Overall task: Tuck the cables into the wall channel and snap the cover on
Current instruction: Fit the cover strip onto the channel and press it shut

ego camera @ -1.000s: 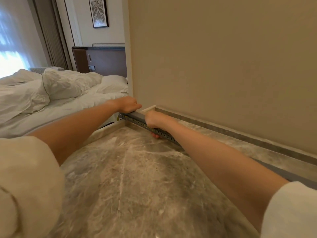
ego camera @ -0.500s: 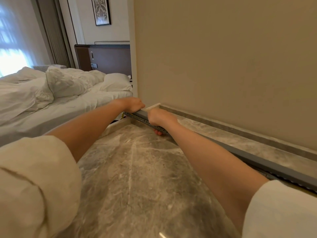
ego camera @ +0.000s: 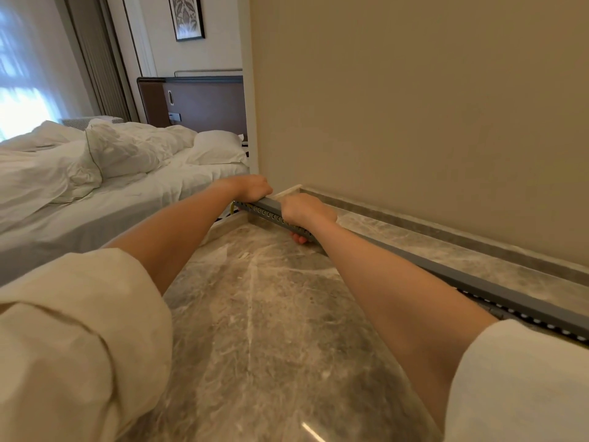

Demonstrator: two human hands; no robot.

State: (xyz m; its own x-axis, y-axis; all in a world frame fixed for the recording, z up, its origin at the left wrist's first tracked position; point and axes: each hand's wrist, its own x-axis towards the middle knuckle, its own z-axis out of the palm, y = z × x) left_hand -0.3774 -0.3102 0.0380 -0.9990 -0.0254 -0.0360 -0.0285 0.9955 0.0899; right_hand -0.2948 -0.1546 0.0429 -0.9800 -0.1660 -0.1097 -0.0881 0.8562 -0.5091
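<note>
A long grey slotted cable channel (ego camera: 497,290) runs along the marble ledge at the foot of the beige wall, with its grey cover (ego camera: 270,204) on top. My left hand (ego camera: 251,188) presses on the cover at the channel's far end. My right hand (ego camera: 306,212) grips the channel a little nearer, fingers over the top and thumb showing underneath. A bit of yellow cable (ego camera: 232,206) peeks out at the far end. The cables inside are hidden.
The marble top (ego camera: 271,314) spreads under my arms. A bed with white bedding (ego camera: 95,173) lies to the left, a brown headboard (ego camera: 204,103) behind it. The beige wall (ego camera: 414,106) stands close on the right.
Both hands stay on the channel's far end. The camera has shifted slightly, showing more of the channel at the lower right.
</note>
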